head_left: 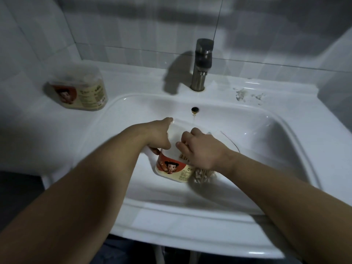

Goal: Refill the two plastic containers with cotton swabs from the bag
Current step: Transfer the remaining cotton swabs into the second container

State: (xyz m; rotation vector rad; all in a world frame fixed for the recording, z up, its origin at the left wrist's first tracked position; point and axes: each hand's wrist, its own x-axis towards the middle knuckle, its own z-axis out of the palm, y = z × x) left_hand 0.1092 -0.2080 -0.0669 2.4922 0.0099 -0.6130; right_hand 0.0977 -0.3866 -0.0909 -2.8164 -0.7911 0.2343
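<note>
White wall tiles back a white sink (pixel 118 103) with a metal tap (pixel 202 63) at its rear rim. Over the sink's bowl, the left hand (pixel 159 136) grips a labelled container (pixel 171 168) by its upper part, thumb and fingers clamped round it. Just to its right, the right hand (pixel 202 149) curls its fingers round a bundle of cotton swabs (pixel 202 177), whose tips hang below the palm and touch the container's side. Whether a bag wraps them cannot be told; the hands hide the container's mouth and contents. A second container (pixel 80 88) stands on the sink's left ledge, swabs dimly visible inside.
</note>
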